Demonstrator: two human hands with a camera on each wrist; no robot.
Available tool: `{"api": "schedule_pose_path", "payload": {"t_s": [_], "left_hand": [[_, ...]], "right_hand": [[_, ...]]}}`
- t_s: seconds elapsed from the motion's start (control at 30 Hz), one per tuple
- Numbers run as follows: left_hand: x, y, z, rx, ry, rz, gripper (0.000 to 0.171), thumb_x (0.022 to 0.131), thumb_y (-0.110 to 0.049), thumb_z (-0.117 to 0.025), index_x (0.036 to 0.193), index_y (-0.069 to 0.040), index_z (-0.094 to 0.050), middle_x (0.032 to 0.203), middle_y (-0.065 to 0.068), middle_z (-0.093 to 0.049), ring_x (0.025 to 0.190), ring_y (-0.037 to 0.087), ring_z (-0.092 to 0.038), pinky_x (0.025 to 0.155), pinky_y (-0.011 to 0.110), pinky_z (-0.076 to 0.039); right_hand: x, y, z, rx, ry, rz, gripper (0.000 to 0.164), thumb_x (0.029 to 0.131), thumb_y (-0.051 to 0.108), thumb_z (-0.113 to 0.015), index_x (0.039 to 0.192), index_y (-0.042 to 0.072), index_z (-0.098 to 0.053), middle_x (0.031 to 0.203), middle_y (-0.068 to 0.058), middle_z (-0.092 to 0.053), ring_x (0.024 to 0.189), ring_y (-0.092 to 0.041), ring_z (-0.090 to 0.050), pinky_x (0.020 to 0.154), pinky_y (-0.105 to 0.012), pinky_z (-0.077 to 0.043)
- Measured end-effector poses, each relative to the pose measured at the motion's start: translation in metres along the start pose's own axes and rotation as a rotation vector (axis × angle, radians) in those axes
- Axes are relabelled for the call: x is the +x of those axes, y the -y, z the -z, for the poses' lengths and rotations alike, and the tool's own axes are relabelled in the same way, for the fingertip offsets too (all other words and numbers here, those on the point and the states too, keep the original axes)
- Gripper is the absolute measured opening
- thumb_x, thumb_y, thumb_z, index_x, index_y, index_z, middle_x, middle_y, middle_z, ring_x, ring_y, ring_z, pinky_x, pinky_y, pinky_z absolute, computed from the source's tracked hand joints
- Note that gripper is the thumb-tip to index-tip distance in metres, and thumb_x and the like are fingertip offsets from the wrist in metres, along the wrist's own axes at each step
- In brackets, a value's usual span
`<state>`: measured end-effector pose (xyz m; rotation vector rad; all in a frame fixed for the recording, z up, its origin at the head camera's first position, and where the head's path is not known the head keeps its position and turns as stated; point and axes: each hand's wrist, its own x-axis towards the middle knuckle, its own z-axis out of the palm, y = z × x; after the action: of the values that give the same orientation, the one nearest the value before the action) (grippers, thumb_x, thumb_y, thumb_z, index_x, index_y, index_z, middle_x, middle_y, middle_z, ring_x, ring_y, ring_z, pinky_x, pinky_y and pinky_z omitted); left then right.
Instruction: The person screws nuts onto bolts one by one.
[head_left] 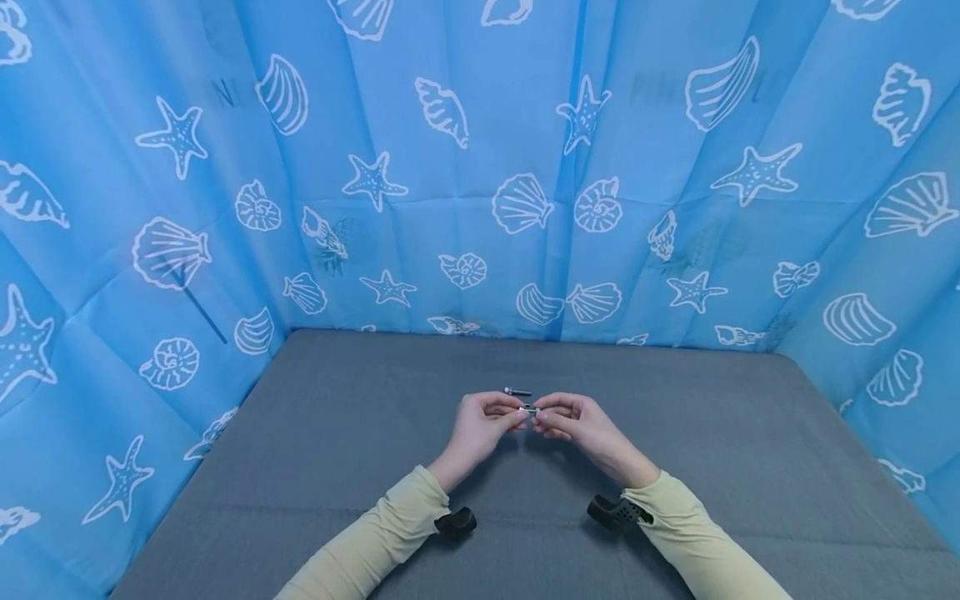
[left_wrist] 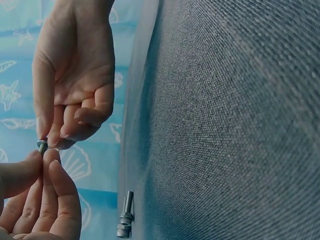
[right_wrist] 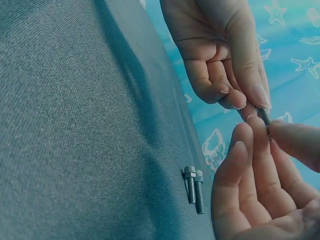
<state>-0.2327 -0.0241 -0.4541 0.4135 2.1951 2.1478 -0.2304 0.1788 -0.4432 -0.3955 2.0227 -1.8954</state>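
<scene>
A small silver threaded bolt spans the fingertips of both hands above the grey table. My left hand pinches one end between thumb and fingers, while my right hand pinches the other. In the right wrist view, threads show on the short stretch of bolt between the two thumbs. From the left wrist, a wider ring-like part of the bolt shows at the right hand's fingertips. The fingers cover the rest of it.
Two more silver bolts lie side by side on the table, just beyond the hands. A blue curtain printed with shells and starfish surrounds the table's back and sides. Black wrist devices sit at both sleeve cuffs.
</scene>
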Motion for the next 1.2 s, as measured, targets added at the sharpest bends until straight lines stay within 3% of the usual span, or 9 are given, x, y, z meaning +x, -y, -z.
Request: {"api": "schedule_pose_path", "payload": {"t_s": [0.17,0.4,0.63,0.77,0.87,1.03,1.2], "left_hand": [[0.001,-0.001,-0.001,-0.002,0.002,0.012,0.016,0.085,-0.005,-0.073,0.096,0.006,-0.070,0.082,0.010,-0.071,0.073,0.020,-0.070,0.072,0.044,-0.058],[0.002,-0.003,-0.001,-0.005,0.013,0.021,0.013,0.086,0.001,-0.069,0.097,0.007,-0.069,0.086,0.018,-0.070,0.077,0.030,-0.070,0.073,0.047,-0.057],[0.001,-0.002,-0.002,0.014,-0.004,0.024,0.014,0.085,0.000,-0.070,0.097,0.008,-0.069,0.084,0.015,-0.070,0.075,0.027,-0.070,0.073,0.048,-0.057],[0.000,-0.003,-0.002,-0.003,-0.004,0.017,0.013,0.085,-0.001,-0.071,0.096,0.006,-0.070,0.083,0.014,-0.071,0.075,0.027,-0.070,0.072,0.046,-0.057],[-0.004,-0.011,-0.003,0.000,-0.004,0.014,0.012,0.085,0.001,-0.070,0.096,0.008,-0.069,0.084,0.018,-0.070,0.076,0.029,-0.070,0.073,0.049,-0.056],[-0.012,-0.029,-0.005,0.022,0.000,0.030,0.015,0.086,0.003,-0.068,0.097,0.013,-0.066,0.086,0.023,-0.069,0.078,0.033,-0.070,0.076,0.053,-0.055],[-0.008,-0.018,-0.004,-0.009,0.000,0.015,0.014,0.086,0.003,-0.068,0.097,0.012,-0.067,0.086,0.021,-0.069,0.078,0.033,-0.070,0.074,0.049,-0.056]], "right_hand": [[0.001,0.002,0.000,-0.026,0.002,-0.044,0.044,0.099,0.030,-0.054,0.118,-0.009,-0.056,0.103,-0.021,-0.066,0.091,-0.022,-0.065,0.081,-0.038,-0.054],[0.001,0.002,0.002,0.016,0.003,0.006,0.039,0.098,0.017,-0.057,0.123,-0.011,-0.049,0.109,-0.023,-0.064,0.095,-0.021,-0.065,0.085,-0.040,-0.054],[0.003,0.000,0.000,-0.022,-0.001,-0.050,0.042,0.099,0.031,-0.055,0.114,-0.008,-0.058,0.097,-0.015,-0.067,0.086,-0.018,-0.064,0.075,-0.032,-0.055],[0.002,0.000,0.000,0.009,-0.011,-0.024,0.038,0.099,0.024,-0.056,0.119,-0.008,-0.053,0.099,-0.013,-0.067,0.088,-0.018,-0.065,0.078,-0.035,-0.055],[0.003,-0.001,0.001,-0.008,-0.021,-0.012,0.036,0.098,0.022,-0.058,0.118,-0.008,-0.054,0.101,-0.015,-0.067,0.089,-0.019,-0.065,0.080,-0.038,-0.055],[0.004,-0.002,0.001,-0.037,-0.017,-0.054,0.045,0.099,0.034,-0.054,0.114,-0.008,-0.059,0.096,-0.014,-0.068,0.084,-0.017,-0.065,0.075,-0.033,-0.055],[0.002,-0.003,0.003,0.015,0.001,-0.027,0.038,0.099,0.024,-0.055,0.120,-0.008,-0.053,0.103,-0.017,-0.066,0.092,-0.021,-0.065,0.081,-0.037,-0.055]]}}
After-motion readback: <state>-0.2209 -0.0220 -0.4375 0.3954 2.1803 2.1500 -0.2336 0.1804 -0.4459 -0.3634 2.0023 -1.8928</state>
